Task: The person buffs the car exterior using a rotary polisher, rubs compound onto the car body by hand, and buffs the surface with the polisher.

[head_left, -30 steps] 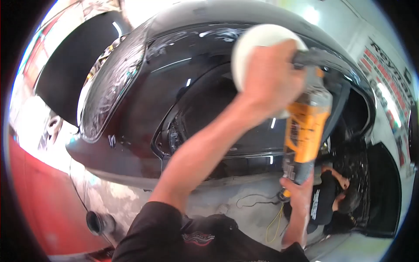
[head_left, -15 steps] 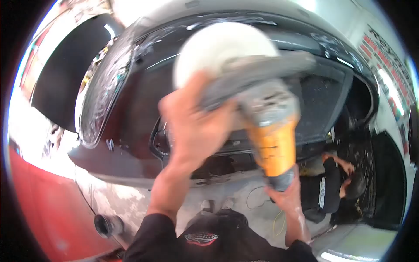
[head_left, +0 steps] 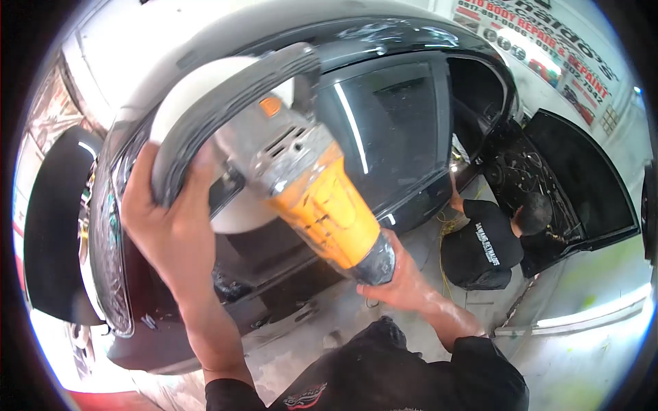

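A yellow and grey car polisher (head_left: 329, 209) with a large white round pad (head_left: 243, 212) is held up in front of me, over the side of a black car (head_left: 274, 301). My left hand (head_left: 171, 216) is closed around the lower end of its dark bow-shaped handle (head_left: 233, 103). At the rear of the polisher's body, my right hand (head_left: 401, 281) wraps around the dark end cap (head_left: 377, 262). The pad faces the car by the window edge; whether it touches the paint I cannot tell. White smears show on the roof edge (head_left: 404, 33).
A person in a black shirt (head_left: 483, 246) crouches at the right, beside an open car door (head_left: 582, 178). A yellow cord (head_left: 447, 264) runs along the floor there. Plastic film (head_left: 110, 253) covers part of the car at left, near another raised dark panel (head_left: 55, 226).
My view has turned, so the car and the crouching person appear shifted. The polisher now sits further left in view and leans more diagonally. Both hands keep their hold.
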